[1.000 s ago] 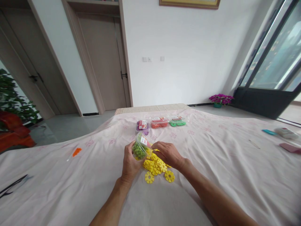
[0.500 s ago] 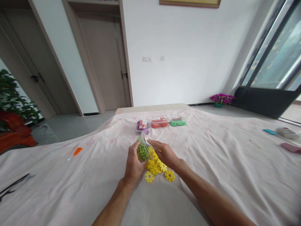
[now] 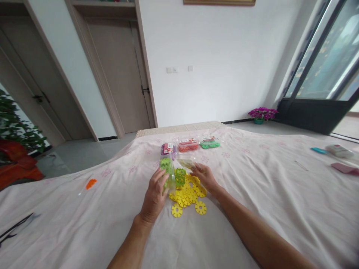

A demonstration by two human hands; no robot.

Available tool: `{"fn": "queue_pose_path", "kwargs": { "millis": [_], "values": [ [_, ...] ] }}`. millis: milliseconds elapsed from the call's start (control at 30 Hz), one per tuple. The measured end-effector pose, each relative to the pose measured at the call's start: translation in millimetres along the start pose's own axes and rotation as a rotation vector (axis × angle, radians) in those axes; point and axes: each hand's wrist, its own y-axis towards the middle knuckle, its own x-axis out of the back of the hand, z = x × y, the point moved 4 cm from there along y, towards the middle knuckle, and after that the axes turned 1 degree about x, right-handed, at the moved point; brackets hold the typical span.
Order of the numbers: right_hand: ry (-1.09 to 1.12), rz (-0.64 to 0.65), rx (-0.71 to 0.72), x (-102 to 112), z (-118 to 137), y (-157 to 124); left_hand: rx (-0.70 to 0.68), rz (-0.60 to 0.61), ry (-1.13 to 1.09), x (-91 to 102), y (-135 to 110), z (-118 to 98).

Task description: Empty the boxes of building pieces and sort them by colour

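Observation:
My left hand is wrapped round a clear plastic box of light green toy discs, tipped on its side over the bedsheet. Green discs are spilling out of it onto a pile of yellow snowflake discs. My right hand rests just right of the box, fingers curled at the clear lid. Whether it grips the lid is not clear.
Three more boxes stand in a row farther back: purple, red, green. An orange piece lies at left. Small items lie at far right. A pink floral sheet covers the bed.
The box's lid has come open and the box has tipped forward and down; green discs now pour onto the yellow pile. My right hand shifted right and away.

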Motion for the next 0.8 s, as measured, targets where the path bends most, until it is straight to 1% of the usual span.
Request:
{"fn": "queue_pose_path", "kwargs": {
  "millis": [67, 167, 267, 367, 433, 500, 600, 667, 733, 800],
  "values": [
    [0.078, -0.038, -0.027, 1.9, -0.6, -1.6, -0.094, 0.03, 0.041, 0.7, 1.9, -8.9],
    [0.1, -0.093, -0.035, 7.3, -0.1, -3.2, -0.175, -0.022, 0.082, 5.6, 3.0, -16.0],
    [0.046, -0.098, -0.031, 10.4, -3.4, -3.6, -0.195, -0.098, 0.118, 10.7, 2.5, -15.9],
    [0.004, -0.104, 0.017, 10.6, -6.0, -3.2, -0.149, -0.139, 0.133, 12.3, 0.4, -9.3],
    [-0.002, -0.142, 0.055, 10.4, -3.1, -3.0, -0.04, -0.173, 0.106, 12.3, -1.9, 0.3],
    [0.05, -0.2, 0.063, 9.9, 4.1, -3.2, 0.149, -0.236, 0.035, 11.8, -5.8, 14.9],
    [0.244, -0.29, 0.039, 6.2, 20.1, -4.1, 0.476, -0.379, -0.142, 8.5, -16.6, 40.0],
    [0.389, -0.304, 0.017, -1.5, 31.1, -5.1, 0.64, -0.432, -0.253, 2.8, -24.4, 52.6],
    [0.502, -0.255, -0.024, -14.9, 39.4, -7.4, 0.756, -0.412, -0.321, -4.7, -30.5, 60.1],
    [0.562, -0.184, -0.086, -31.6, 44.2, -12.5, 0.822, -0.353, -0.338, -11.3, -34.4, 62.4]
  ]
}}
